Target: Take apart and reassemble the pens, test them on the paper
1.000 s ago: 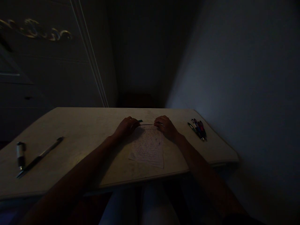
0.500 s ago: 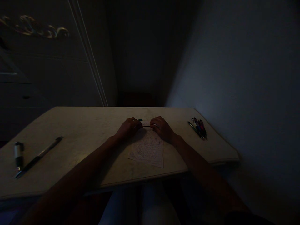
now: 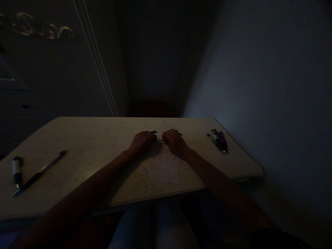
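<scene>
A sheet of paper [image 3: 162, 169] covered in pen line drawings lies in front of me, its lower corners flat on the table. My left hand [image 3: 144, 141] is closed at the upper left of the paper, fingertips pinching it. Just across from it, my right hand [image 3: 174, 141] is also closed on the paper's upper part. A thin dark line, like a fold or edge, runs between the fingertips. Beyond my left fingers shows the teal end of a pen-like thing [image 3: 153, 131]; the rest is hidden. The dim light blurs finger detail.
Several pens [image 3: 219, 141] lie in a cluster on the right of the pale table [image 3: 103, 133]. At the left lie a silver-and-black pen [image 3: 43, 171] and a thick white-and-dark marker-like thing [image 3: 17, 171]. A wall [image 3: 259, 86] borders the right side.
My right hand has shifted slightly left, closer to my left hand, so the gap between the fingertips is narrower. A dark tip now shows beyond the right hand. The view has shifted slightly.
</scene>
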A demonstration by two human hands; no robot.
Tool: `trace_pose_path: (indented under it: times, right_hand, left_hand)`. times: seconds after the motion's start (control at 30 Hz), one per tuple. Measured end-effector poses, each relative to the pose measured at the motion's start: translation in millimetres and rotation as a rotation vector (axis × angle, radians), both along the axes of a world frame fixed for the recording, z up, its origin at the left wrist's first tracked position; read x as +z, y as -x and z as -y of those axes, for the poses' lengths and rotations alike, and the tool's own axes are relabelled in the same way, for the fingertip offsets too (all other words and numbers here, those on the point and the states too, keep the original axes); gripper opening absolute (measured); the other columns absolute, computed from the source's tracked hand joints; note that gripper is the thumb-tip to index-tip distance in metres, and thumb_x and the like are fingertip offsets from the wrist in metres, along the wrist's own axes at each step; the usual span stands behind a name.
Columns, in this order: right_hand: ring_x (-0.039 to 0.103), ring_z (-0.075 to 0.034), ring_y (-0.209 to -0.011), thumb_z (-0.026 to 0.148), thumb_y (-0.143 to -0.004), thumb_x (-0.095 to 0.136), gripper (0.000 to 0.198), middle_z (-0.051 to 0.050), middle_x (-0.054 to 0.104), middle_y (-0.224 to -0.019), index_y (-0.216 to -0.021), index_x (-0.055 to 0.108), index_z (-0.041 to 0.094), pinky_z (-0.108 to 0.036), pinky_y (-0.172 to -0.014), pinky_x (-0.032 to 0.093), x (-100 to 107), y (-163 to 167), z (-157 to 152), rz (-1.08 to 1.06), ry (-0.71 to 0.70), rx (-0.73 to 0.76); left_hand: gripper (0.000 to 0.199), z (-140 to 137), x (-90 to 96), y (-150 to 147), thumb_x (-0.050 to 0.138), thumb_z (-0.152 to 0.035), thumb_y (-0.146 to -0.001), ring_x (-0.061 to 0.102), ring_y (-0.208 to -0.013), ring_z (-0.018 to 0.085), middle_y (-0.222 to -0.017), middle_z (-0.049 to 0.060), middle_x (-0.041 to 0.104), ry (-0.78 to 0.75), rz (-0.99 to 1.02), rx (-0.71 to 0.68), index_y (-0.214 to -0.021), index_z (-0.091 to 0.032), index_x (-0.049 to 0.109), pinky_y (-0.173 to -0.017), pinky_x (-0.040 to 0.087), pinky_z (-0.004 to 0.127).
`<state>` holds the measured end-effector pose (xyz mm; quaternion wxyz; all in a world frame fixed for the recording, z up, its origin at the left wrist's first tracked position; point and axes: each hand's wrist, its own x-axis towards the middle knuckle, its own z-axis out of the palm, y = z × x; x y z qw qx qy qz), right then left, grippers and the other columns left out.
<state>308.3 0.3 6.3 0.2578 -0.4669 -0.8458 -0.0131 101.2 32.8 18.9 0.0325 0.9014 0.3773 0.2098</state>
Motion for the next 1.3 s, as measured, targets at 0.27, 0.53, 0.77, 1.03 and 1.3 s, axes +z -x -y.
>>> trace_pose_path:
  times: [0.27, 0.53, 0.77, 1.03, 1.3]
  right_hand:
    - [0.052, -0.024, -0.093, 0.006, -0.09, 0.048, 0.018, -0.011, 0.066, -0.094, -0.09, 0.062, 0.016, -0.036, -0.083, 0.036, 8.4, 9.1, 4.6, 0.08, -0.027, -0.072]
    - [0.051, -0.024, -0.09, 0.006, -0.091, 0.048, 0.017, -0.01, 0.067, -0.092, -0.088, 0.063, 0.015, -0.036, -0.082, 0.035, 10.5, 12.9, 3.7, 0.138, -0.013, -0.074]
    - [0.052, -0.024, -0.09, 0.01, -0.093, 0.05, 0.014, -0.01, 0.067, -0.092, -0.089, 0.063, 0.016, -0.036, -0.082, 0.035, 9.6, 12.3, 2.4, 0.13, -0.025, -0.082]
    - [0.052, -0.024, -0.091, 0.008, -0.092, 0.049, 0.017, -0.011, 0.067, -0.092, -0.09, 0.064, 0.015, -0.037, -0.083, 0.036, 11.1, 12.4, 3.2, 0.143, -0.021, -0.1]
    - [0.052, -0.024, -0.09, 0.009, -0.092, 0.049, 0.016, -0.011, 0.067, -0.091, -0.088, 0.064, 0.015, -0.036, -0.081, 0.036, 7.9, 9.8, 1.3, 0.14, -0.031, -0.095]
  left_hand:
    - [0.022, 1.4, -2.0, -2.5, 0.051, -0.019, -0.084, 0.063, -0.076, 0.022, -0.08, 0.008, 0.069, 0.064, 0.029, 0.076, -0.086, -0.019, 0.072, -0.07, 0.044, 0.031]
    - [0.024, 1.1, -1.2, -3.2, 0.049, -0.017, -0.082, 0.065, -0.073, 0.022, -0.079, 0.007, 0.071, 0.101, 0.06, 0.074, -0.083, -0.019, 0.072, -0.068, 0.044, 0.031]
    - [0.024, -0.2, -0.6, -4.0, 0.047, -0.019, -0.083, 0.064, -0.071, 0.021, -0.078, 0.007, 0.072, 0.103, 0.054, 0.087, -0.082, -0.02, 0.072, -0.065, 0.043, 0.029]
    - [0.023, -0.2, -1.5, -4.5, 0.048, -0.021, -0.084, 0.063, -0.07, 0.021, -0.078, 0.007, 0.071, 0.122, 0.087, 0.074, -0.081, -0.02, 0.071, -0.065, 0.042, 0.03]
    - [0.024, 2.2, 2.2, -6.0, 0.048, -0.022, -0.085, 0.063, -0.07, 0.02, -0.078, 0.007, 0.071, 0.111, 0.078, 0.09, -0.08, -0.02, 0.071, -0.065, 0.043, 0.028]
